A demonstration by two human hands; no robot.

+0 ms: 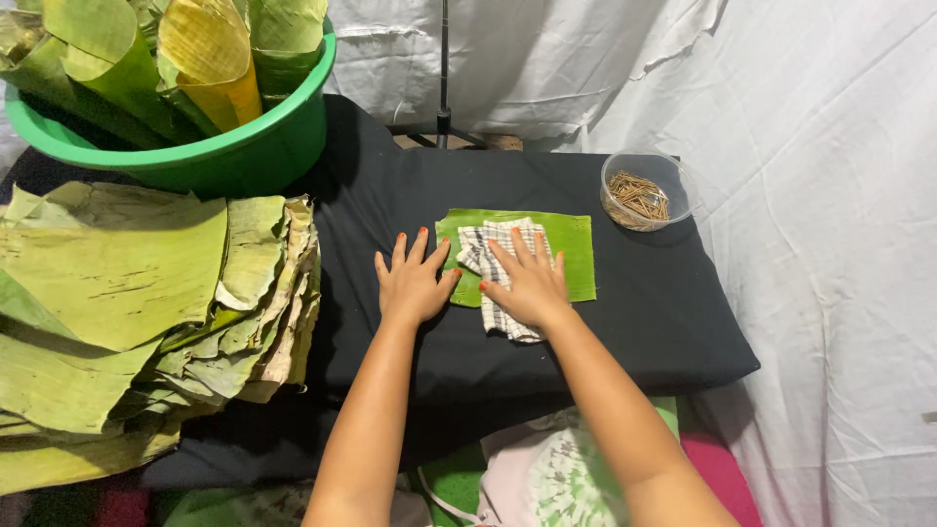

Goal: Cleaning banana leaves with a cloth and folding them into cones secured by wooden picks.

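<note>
Stacked flat green banana leaves [127, 293] at far left, below green plastic tub [224, 146] of rolled leaves. Left hand [413, 283] flat, fingers spread, gripping nothing, on black padded surface [634, 312] touching rectangular green leaf piece [571, 249]. Right hand [527, 283] flat, pressing checked cloth [493, 249] onto leaf piece. Clear round bowl of brown sticks [639, 195] at right.

Cut banana leaf piece [571, 256]: bright green, roughly rectangular, flat on black surface, long side running 9-to-3 o'clock, near edge uneven, left half mostly covered

Checked cloth [493, 262]: white with dark grid lines, crumpled, lying on leaf's left part, near end hanging past leaf edge toward 6 o'clock onto black surface, middle hidden under palm
</note>
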